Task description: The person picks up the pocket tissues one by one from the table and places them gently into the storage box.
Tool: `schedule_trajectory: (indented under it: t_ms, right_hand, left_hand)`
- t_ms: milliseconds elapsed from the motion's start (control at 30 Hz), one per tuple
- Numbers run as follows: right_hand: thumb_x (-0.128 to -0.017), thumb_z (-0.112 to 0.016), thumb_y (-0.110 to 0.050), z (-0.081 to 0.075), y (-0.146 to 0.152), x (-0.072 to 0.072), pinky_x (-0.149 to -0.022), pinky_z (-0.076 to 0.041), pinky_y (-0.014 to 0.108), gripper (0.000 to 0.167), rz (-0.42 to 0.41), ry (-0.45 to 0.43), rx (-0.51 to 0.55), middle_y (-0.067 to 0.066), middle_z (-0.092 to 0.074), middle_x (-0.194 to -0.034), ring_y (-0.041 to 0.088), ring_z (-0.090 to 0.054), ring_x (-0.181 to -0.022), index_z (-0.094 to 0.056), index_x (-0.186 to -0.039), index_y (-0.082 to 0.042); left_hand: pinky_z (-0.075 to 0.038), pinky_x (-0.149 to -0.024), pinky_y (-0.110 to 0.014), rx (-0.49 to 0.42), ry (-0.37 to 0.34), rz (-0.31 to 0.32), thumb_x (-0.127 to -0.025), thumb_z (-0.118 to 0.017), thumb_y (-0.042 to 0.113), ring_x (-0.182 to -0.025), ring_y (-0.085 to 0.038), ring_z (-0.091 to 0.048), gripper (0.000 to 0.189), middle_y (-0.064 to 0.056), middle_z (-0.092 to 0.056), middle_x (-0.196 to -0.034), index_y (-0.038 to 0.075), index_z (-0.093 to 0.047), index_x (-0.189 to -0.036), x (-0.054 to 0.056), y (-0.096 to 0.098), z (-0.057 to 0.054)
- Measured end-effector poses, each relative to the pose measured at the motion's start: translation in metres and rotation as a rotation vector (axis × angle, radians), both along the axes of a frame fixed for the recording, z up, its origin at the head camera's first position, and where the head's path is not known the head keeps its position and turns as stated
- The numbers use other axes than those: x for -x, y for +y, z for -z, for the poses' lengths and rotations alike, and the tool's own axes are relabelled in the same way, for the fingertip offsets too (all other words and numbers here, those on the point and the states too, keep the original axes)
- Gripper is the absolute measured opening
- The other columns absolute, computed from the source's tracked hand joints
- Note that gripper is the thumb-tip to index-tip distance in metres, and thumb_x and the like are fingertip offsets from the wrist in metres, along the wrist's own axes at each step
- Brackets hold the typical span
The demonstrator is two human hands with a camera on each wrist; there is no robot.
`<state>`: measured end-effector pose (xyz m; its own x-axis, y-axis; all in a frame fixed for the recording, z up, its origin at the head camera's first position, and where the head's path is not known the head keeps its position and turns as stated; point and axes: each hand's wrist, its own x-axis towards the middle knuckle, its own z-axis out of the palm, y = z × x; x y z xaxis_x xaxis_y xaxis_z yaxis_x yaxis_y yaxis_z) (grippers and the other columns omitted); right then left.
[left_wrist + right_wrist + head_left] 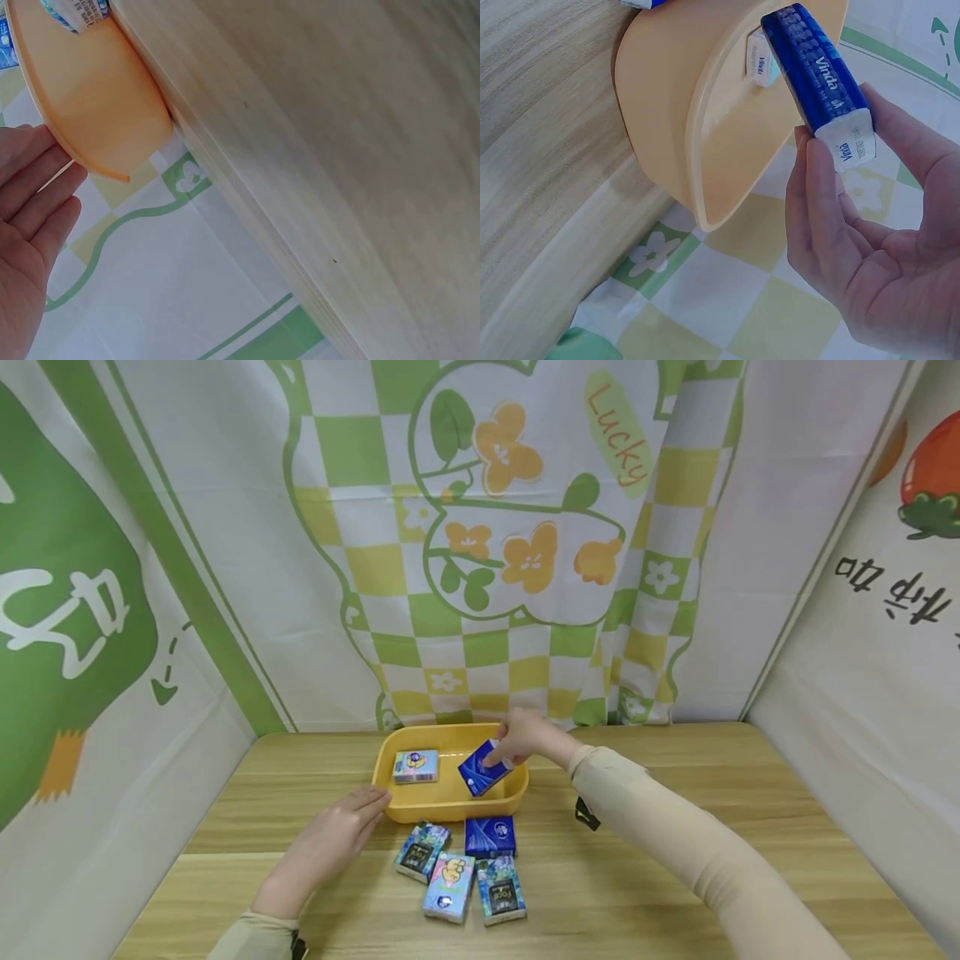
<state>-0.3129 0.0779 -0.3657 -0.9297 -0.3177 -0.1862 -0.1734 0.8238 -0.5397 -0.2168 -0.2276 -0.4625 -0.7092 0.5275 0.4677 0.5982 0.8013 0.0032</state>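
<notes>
A yellow plastic bin (pixel 435 812) stands at the back of the wooden table. My right hand (pixel 523 737) pinches a dark blue tissue pack (pixel 821 75) between thumb and fingers, tilted over the bin's right half. On the bin's left floor lies a light blue tissue pack (pixel 416 766) with a cartoon print. My left hand (pixel 347 823) touches the bin's front left rim with its fingertips, fingers nearly straight in the left wrist view.
In front of the bin lie a blue pack (pixel 491 837), two dark-labelled floral packs (pixel 422 852) and a cartoon pack (pixel 450 887), close together on the table (pixel 637 893). A patterned curtain (pixel 510 668) hangs directly behind the bin.
</notes>
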Motion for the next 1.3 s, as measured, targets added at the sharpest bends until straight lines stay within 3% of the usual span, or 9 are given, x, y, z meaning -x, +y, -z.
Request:
schedule_trajectory:
  t_ms: [167,333,533,833,1133,1300]
  right_hand:
    - [-0.071,-0.084,-0.029,0.002,-0.003,0.004,-0.059,-0.061,0.028,0.038,0.013,-0.03,0.033,0.004,-0.062,-0.062,0.021,-0.068,-0.062,-0.052,-0.061,-0.011]
    - [-0.07,-0.084,-0.026,0.007,-0.006,0.008,-0.068,-0.062,0.034,0.033,0.043,-0.062,0.066,0.007,-0.064,-0.067,0.021,-0.069,-0.063,-0.059,-0.07,-0.006]
    - [-0.071,-0.084,-0.025,0.016,-0.009,0.015,-0.068,-0.062,0.034,0.04,0.065,-0.074,0.082,0.009,-0.066,-0.076,0.019,-0.069,-0.064,-0.065,-0.093,0.001]
    - [-0.07,-0.085,-0.024,0.027,-0.016,0.025,-0.07,-0.062,0.034,0.047,0.122,-0.083,0.081,0.012,-0.068,-0.082,0.022,-0.071,-0.067,-0.066,-0.103,0.005]
    - [-0.071,-0.085,-0.022,0.038,-0.019,0.031,-0.071,-0.062,0.036,0.043,0.153,-0.094,0.094,0.013,-0.066,-0.083,0.02,-0.07,-0.064,-0.065,-0.097,0.005]
    - [-0.07,-0.085,-0.022,0.044,-0.02,0.033,-0.072,-0.062,0.039,0.035,0.156,-0.108,0.109,0.007,-0.059,-0.062,0.025,-0.07,-0.065,-0.055,-0.066,-0.004]
  left_hand:
    - [-0.054,-0.093,-0.046,0.0,-0.015,-0.007,-0.086,-0.067,0.01,-0.111,-0.032,-0.062,0.034,-0.016,-0.064,-0.121,0.002,-0.064,-0.119,-0.001,0.0,0.0]
    - [-0.053,-0.095,-0.045,0.004,-0.038,-0.01,-0.088,-0.065,0.011,-0.112,-0.031,-0.061,0.033,-0.015,-0.064,-0.122,0.003,-0.064,-0.12,-0.001,0.0,0.0]
    - [-0.053,-0.095,-0.044,0.003,-0.035,0.002,-0.088,-0.066,0.011,-0.113,-0.03,-0.062,0.033,-0.015,-0.064,-0.122,0.003,-0.064,-0.12,-0.001,-0.001,0.0]
    - [-0.052,-0.096,-0.044,-0.002,-0.036,0.0,-0.088,-0.066,0.011,-0.113,-0.03,-0.061,0.034,-0.014,-0.064,-0.123,0.004,-0.064,-0.121,0.0,-0.002,0.001]
    - [-0.052,-0.096,-0.045,0.0,-0.041,-0.001,-0.088,-0.065,0.012,-0.113,-0.031,-0.061,0.034,-0.015,-0.063,-0.124,0.004,-0.063,-0.121,0.0,-0.002,0.001]
    - [-0.052,-0.096,-0.044,0.004,-0.033,0.001,-0.088,-0.065,0.012,-0.113,-0.031,-0.061,0.034,-0.015,-0.063,-0.123,0.003,-0.063,-0.121,0.0,-0.002,0.001]
